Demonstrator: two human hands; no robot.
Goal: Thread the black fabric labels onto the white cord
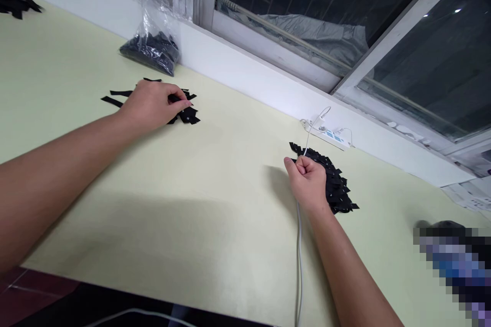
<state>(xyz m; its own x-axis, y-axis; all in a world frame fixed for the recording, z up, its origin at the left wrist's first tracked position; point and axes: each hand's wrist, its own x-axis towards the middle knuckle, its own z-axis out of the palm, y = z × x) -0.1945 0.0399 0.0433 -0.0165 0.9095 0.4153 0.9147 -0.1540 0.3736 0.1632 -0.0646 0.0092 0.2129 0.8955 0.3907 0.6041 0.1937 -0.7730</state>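
My left hand (153, 104) reaches over a small loose pile of black strips (188, 115), thumb and forefinger pinched together with a bit of black strip between them. Some strip ends stick out to the left of the wrist. My right hand (310, 181) is closed, the thumb pressed against the curled fingers, above the left edge of a larger heap of black strips (337, 186). A sliver of black shows by its thumb, but what the fingers hold is hidden. Small pale marks dot the strips in both piles.
A white cable (299, 265) runs across the pale yellow table (222, 173), under my right hand, to a power strip (330, 138) by the wall. A clear plastic bag (151, 48) with black contents stands at the back. More black strips (17, 2) lie far left.
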